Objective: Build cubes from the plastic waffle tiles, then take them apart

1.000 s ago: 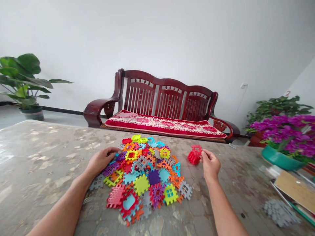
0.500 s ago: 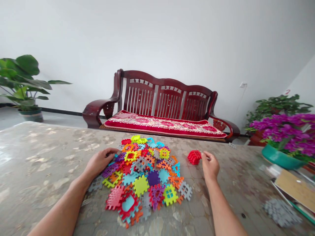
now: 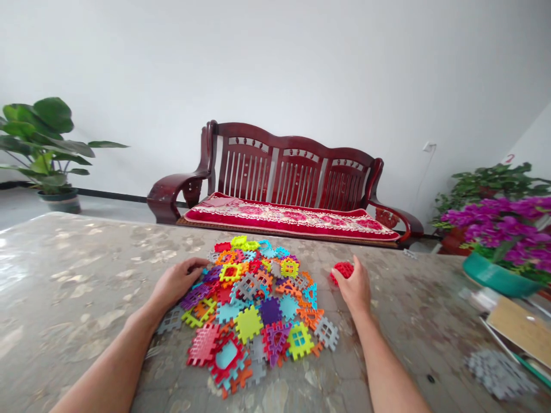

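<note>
A heap of coloured interlocking plastic tiles (image 3: 258, 304) lies on the marbled table (image 3: 77, 287). My left hand (image 3: 176, 282) rests flat on the heap's left edge, fingers stretched over purple and grey tiles. My right hand (image 3: 355, 289) lies to the right of the heap, its fingers curled over a small stack of red tiles (image 3: 343, 271) that shows above the knuckles.
A stack of grey tiles (image 3: 495, 373) and a cardboard sheet (image 3: 520, 330) sit at the table's right. A teal pot of purple flowers (image 3: 503, 252) stands beyond them. A dark wooden bench with a red cushion (image 3: 293, 195) stands behind the table, and a leafy plant (image 3: 43, 149) at far left.
My right hand set the upright red tile flat on the red stack, then moved left over the stack and covered it. My left hand stayed on the heap.
</note>
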Available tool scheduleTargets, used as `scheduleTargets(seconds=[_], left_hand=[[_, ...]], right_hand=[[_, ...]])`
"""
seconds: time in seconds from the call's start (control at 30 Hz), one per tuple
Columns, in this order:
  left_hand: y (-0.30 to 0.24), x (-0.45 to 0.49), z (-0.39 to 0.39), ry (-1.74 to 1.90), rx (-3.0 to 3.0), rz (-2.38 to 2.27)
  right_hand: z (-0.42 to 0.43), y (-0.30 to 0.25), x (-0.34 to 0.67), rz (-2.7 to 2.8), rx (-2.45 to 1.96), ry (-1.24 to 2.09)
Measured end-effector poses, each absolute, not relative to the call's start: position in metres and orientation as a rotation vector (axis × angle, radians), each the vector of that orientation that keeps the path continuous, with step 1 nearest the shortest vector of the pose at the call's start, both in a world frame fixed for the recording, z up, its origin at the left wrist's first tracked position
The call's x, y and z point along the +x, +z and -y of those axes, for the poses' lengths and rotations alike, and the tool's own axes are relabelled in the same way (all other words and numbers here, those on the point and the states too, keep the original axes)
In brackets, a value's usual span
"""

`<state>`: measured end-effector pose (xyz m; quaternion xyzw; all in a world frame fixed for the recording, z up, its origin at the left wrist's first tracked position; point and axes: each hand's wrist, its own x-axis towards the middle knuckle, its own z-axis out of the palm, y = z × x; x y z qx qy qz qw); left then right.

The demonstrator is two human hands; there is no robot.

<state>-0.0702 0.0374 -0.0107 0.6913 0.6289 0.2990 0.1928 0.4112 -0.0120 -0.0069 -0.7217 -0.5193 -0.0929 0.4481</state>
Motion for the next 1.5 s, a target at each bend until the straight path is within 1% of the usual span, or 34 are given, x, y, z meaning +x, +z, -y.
scheduleTargets(seconds=[0.2,0.53,0.7,0.8,0.9,1.07,1.17,1.3,1.4,1.5], left_hand=[[-0.010,-0.070,-0.037,0.825,1.931,-1.782],[-0.012,-0.070,-0.039,0.830,1.932,-1.777],[-0.009,-0.068,-0.037,0.833,1.911,-1.776],[-0.008,-0.067,-0.035,0.837,1.919,-1.782],[-0.007,-0.066,-0.035,0.831,1.927,-1.787],[-0.007,-0.066,-0.034,0.853,1.934,-1.752],[-0.008,-0.066,-0.035,0.848,1.926,-1.763],[-0.011,-0.067,-0.036,0.853,1.905,-1.787],[-0.012,-0.067,-0.037,0.858,1.912,-1.778],[-0.012,-0.067,-0.037,0.861,1.922,-1.765]], right_hand=[[0.011,-0.009,0.410,1.294,-1.798,-0.154],[0.010,-0.012,0.406,1.394,-1.735,-0.243],[0.019,0.001,0.398,1.389,-1.763,-0.394],[0.027,0.009,0.386,1.435,-1.660,-0.432],[0.035,0.015,0.362,1.614,-1.417,-0.256],[0.054,0.033,0.316,2.026,-1.184,0.398],[0.065,0.048,0.299,2.254,-1.159,0.638],[0.075,0.057,0.290,2.493,-1.210,0.747],[0.077,0.053,0.287,2.586,-1.224,0.725],[0.076,0.049,0.287,2.556,-1.232,0.672]])
